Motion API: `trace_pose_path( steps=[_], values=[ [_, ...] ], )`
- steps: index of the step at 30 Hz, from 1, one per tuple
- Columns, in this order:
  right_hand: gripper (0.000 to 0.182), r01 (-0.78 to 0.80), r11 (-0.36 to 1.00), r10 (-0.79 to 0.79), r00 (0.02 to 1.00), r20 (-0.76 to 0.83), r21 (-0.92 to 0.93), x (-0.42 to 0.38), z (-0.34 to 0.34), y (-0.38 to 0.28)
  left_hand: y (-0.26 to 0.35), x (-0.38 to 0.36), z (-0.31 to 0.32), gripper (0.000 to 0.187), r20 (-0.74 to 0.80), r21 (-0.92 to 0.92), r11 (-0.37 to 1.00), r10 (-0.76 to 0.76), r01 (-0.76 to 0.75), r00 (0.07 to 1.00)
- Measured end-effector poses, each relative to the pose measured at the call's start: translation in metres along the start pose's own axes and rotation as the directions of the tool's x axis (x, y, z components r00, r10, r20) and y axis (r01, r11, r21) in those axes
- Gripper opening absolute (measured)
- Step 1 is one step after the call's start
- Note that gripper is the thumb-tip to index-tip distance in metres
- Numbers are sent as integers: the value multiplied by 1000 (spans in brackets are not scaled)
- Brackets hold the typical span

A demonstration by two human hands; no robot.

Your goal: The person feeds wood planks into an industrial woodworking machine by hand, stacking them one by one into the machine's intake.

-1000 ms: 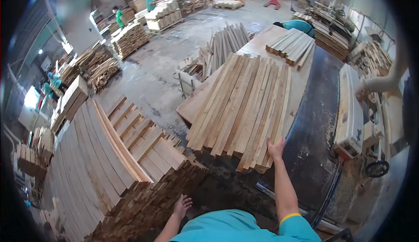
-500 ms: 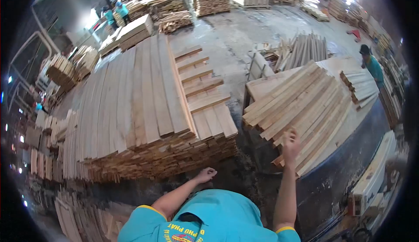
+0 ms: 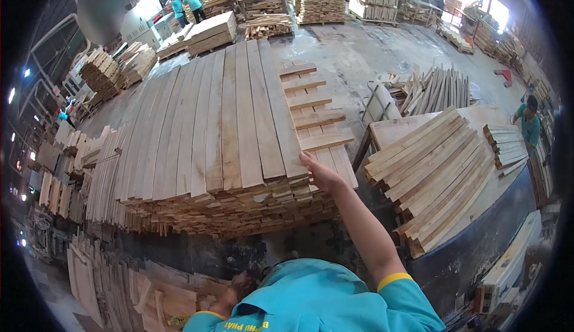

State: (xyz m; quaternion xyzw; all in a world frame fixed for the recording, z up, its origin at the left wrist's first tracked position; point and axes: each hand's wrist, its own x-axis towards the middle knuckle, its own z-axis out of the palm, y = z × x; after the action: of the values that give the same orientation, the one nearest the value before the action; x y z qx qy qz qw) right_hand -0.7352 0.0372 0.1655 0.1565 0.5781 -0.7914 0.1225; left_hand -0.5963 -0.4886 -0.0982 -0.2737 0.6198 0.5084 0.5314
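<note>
A wide stack of long wooden boards (image 3: 197,122) stands before me, its top layer laid side by side. My right hand (image 3: 323,175) is at the near end of the rightmost top board (image 3: 276,116), fingers curled over its right edge. Beyond that edge, short wooden crosspieces (image 3: 320,118) stick out over lower boards. My left hand (image 3: 241,285) hangs low beside my body, dark and smeared, so its fingers cannot be made out.
To the right, a table (image 3: 406,130) bears a fanned row of wooden strips (image 3: 430,176) and a smaller pile (image 3: 507,146). A co-worker (image 3: 528,122) stands behind it. Loose planks (image 3: 104,284) lie low at the left. More pallets of wood (image 3: 321,7) line the back.
My right hand has swung left from the strips on the table to the stack's right edge board. My left hand has dropped back toward my body. The view has turned slightly left.
</note>
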Motion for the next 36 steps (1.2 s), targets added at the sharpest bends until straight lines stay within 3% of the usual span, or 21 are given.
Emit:
trace_pose_path(
  steps=[1, 2, 3, 4, 6, 7, 8, 9, 13, 15, 17, 21, 24, 26, 27, 29, 30, 31, 33, 34, 36],
  values=[
    [84, 12, 1000, -12, 1000, -13, -2, -3, 4, -3, -5, -6, -4, 50, 1, -10, 1000, -2, 2, 1000],
    [84, 6, 1000, -6, 1000, -9, -9, -7, 7, -7, -11, -10, -7, 51, 61, 341, 877, 339, -339, 939],
    [86, -66, 995, 63, 997, 44, 74, -13, 11, -11, -17, -12, -8, 52, 232, 607, 530, 595, -592, 770],
    [88, -139, 979, 125, 987, 101, 152, -18, 13, -14, -33, -9, -12, 52, 231, 604, 532, 596, -594, 769],
    [95, -131, 984, 121, 988, 96, 118, -2, 5, 3, -17, 11, -4, 49, 174, 853, 292, 623, -433, 763],
    [103, -125, 988, 117, 989, 90, 93, 2, 1, 10, -2, 18, 9, 49, 177, 854, 286, 626, -435, 759],
    [103, -115, 989, 107, 990, 89, 97, -7, 2, 10, 13, 25, 19, 50, -14, 523, 778, 415, -347, 910],
    [99, -127, 988, 121, 990, 69, 93, -21, 5, 5, 29, 34, 29, 55, -51, 19, 994, 110, -109, 993],
    [82, -168, 983, 170, 985, -24, 69, -85, 4, -10, 109, 43, 95, 52, -52, 103, 950, 301, -294, 952],
    [76, -91, 978, 110, 990, -93, 187, -79, -33, 46, 136, 33, 129, 48, -16, 110, 909, 405, -401, 914],
    [73, -109, 985, 124, 986, -108, 136, -130, -40, 42, 149, 39, 157, 55, 221, 85, 868, 463, -490, 858],
    [90, -8, 990, -6, 995, 98, 140, -228, -64, 60, 199, -1, 234, 61, 454, 15, 866, 439, -500, 775],
    [106, -73, 995, 62, 988, 144, 71, -311, -90, 93, 222, -5, 278, 63, 586, -79, 880, 421, -468, 693],
    [115, -50, 996, 40, 990, 134, 74, -369, -98, 118, 228, 38, 309, 66, 690, -252, 887, 445, -388, 571],
    [117, -47, 995, 38, 993, 113, 84, -398, -98, 131, 230, 40, 329, 66, 727, -209, 902, 402, -378, 557],
    [121, -51, 994, 47, 998, 47, 97, -453, -96, 165, 234, 30, 370, 76, 823, -159, 626, 511, -764, 248],
    [121, -18, 991, 21, 1000, -20, 136, -476, -88, 179, 238, -100, 388, 89, 814, -197, 961, 272, -196, 513],
    [123, 26, 984, -15, 998, -64, 174, -498, -76, 194, 212, -94, 390, 103, 834, -140, 956, 254, -258, 490],
    [126, 107, 970, -72, 984, -163, 220, -538, -59, 222, 187, -103, 412, 106, 800, 36, 968, 120, -246, 588],
    [128, 129, 952, -66, 972, -225, 276, -558, -44, 241, 180, -112, 420, 106, 813, 91, 965, 71, -248, 577],
    [130, 130, 946, -20, 938, -345, 298, -586, -11, 262, 164, -144, 434, 105, 815, 260, 956, -141, -138, 562]
  ],
)
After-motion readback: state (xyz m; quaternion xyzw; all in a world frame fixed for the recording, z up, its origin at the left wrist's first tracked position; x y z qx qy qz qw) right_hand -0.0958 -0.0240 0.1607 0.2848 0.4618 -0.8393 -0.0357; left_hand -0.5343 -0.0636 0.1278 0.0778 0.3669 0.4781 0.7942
